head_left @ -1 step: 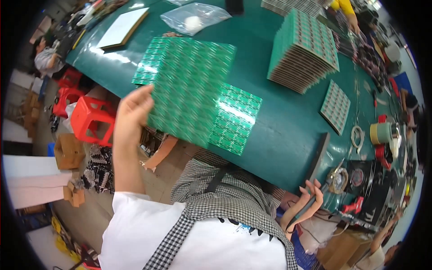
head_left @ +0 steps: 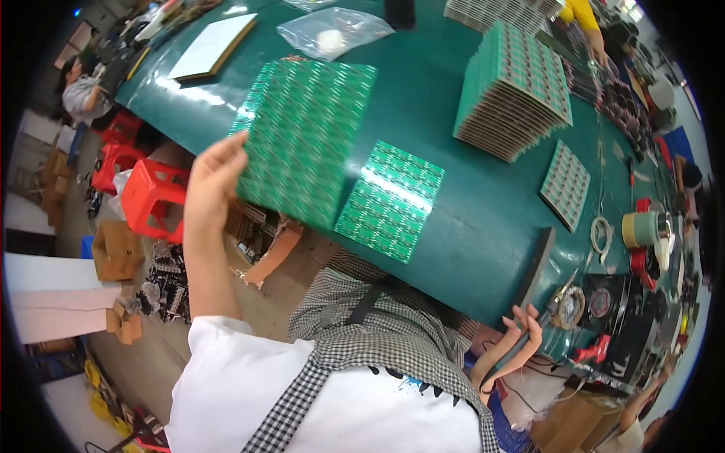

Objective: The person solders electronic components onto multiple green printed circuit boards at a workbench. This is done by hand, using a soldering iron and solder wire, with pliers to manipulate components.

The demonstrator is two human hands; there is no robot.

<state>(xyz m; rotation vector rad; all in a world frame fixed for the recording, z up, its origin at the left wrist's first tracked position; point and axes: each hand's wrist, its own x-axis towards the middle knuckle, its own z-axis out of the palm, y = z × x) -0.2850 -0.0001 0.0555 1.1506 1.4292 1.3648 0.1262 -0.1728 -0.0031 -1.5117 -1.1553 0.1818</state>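
Note:
My left hand (head_left: 217, 175) is closed on the left edge of a green circuit board panel (head_left: 306, 140), held tilted above the table and blurred. Behind it, part of another green panel (head_left: 249, 109) shows. Just right of it, a further green circuit board panel (head_left: 393, 200) lies flat near the table's front edge. At the lower right, my right hand (head_left: 521, 336) is curled around a dark, slim handle with a cord, which looks like a soldering iron (head_left: 512, 356). By its fingertips a dark flat bar (head_left: 538, 264) lies on the table.
A tall stack of board panels (head_left: 513, 94) stands at the back right, with a single panel (head_left: 565, 185) nearer. Tape rolls (head_left: 640, 229) and a wire coil (head_left: 600, 235) lie further right. A plastic bag (head_left: 332, 34) and white-topped slab (head_left: 215, 47) are behind. Red stools (head_left: 155, 198) stand left.
My left hand has drawn the held panel left and slightly down, uncovering more of the flat panel beside it. My right hand stays where it was.

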